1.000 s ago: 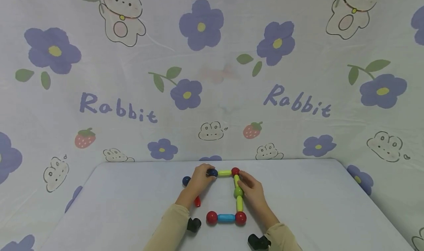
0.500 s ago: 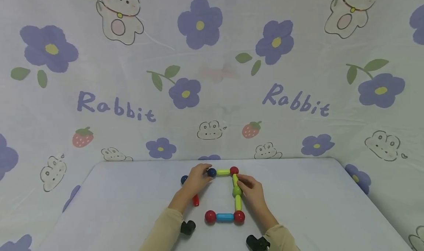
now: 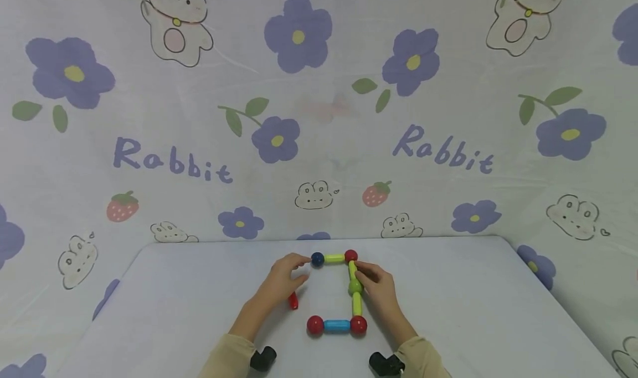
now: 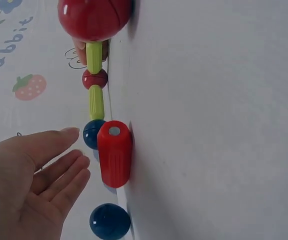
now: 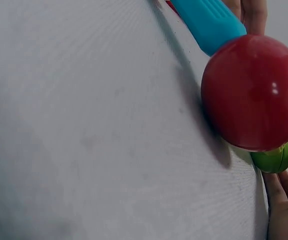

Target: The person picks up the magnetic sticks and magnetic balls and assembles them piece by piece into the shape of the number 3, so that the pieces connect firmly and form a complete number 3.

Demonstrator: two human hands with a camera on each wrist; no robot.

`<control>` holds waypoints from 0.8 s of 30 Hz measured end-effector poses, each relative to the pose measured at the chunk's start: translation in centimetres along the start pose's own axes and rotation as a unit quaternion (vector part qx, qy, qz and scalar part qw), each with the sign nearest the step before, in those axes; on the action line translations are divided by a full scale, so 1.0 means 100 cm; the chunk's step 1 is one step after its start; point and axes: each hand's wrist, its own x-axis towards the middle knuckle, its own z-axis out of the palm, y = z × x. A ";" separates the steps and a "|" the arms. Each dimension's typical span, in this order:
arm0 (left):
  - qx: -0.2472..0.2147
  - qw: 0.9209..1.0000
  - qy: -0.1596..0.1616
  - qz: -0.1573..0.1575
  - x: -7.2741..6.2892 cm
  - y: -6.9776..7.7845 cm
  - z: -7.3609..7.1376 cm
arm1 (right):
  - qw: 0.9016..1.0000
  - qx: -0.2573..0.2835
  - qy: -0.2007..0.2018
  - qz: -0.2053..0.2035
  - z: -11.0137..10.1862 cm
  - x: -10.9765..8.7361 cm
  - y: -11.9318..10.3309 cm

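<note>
A chain of balls and rods lies on the white table. It runs from a dark blue ball (image 3: pixel 317 260) through a yellow-green rod (image 3: pixel 334 259) to a red ball (image 3: pixel 351 255), then down past a green ball (image 3: pixel 355 287) to a blue rod (image 3: pixel 336 326) between two red balls. My right hand (image 3: pixel 381 292) pinches the upper right yellow-green rod (image 3: pixel 352 269). Fingers spread, my left hand (image 3: pixel 279 281) is beside the blue ball, holding nothing. Under it lies a red rod (image 4: pixel 115 155); another blue ball (image 4: pixel 110 221) is hidden in the head view.
Black cameras sit at both wrists, the left one (image 3: pixel 262 359) and the right one (image 3: pixel 386 364) low over the table (image 3: pixel 488 311). A cloth (image 3: pixel 339 134) with flowers and rabbits hangs behind the table's far edge.
My left hand has let go of the dark blue ball at the chain's end and moved left and toward me. The right hand keeps its place on the rod.
</note>
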 end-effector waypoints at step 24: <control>-0.043 0.994 -0.103 0.010 -0.027 -0.007 -0.014 | 1.000 0.008 0.003 -0.004 0.001 -0.001 -0.001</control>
